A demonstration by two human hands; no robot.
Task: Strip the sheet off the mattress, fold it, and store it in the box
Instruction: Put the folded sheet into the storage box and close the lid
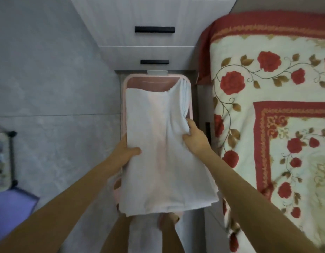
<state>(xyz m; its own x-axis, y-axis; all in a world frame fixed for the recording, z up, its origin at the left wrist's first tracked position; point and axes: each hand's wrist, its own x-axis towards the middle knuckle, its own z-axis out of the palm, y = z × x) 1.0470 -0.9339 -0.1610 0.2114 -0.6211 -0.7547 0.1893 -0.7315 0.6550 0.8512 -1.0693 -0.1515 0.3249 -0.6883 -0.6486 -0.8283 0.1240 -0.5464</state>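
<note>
Both edges of the folded sheet (165, 152) are held: left grip (126, 152) clasps the left, thumb on top; right grip (196, 137) pinches the right. Sheet lies over the box (149, 83), beside the bed (276, 106).

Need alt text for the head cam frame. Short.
Left hand and right hand hold a folded white sheet over a pink box on the floor. A bed with a rose-patterned cover is to the right, white drawers beyond the box.
</note>
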